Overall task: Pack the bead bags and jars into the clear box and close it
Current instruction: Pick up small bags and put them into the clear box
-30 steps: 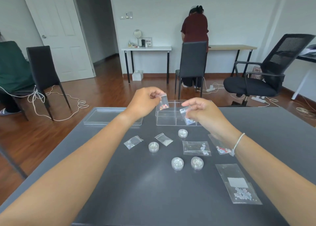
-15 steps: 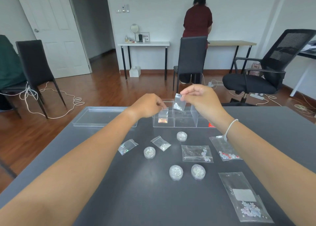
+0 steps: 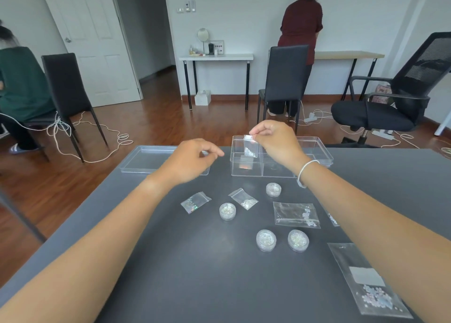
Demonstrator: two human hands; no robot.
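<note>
The clear box with inner dividers stands open at the table's far edge, one small bag with reddish beads lying in its front left compartment. My right hand pinches a small bead bag by its top over the box's left side. My left hand hovers left of the box, empty, fingers loosely curled. On the dark table lie several bead bags and several round clear jars.
The box's clear lid lies flat at the far left of the table. Beyond the table are black chairs, an office chair, cables on the wooden floor, a seated person at the left and a standing person at the back.
My left hand let go of the reddish-bead bag into the box and drew back leftward, empty. My right hand carried its bag from the table side up over the box.
</note>
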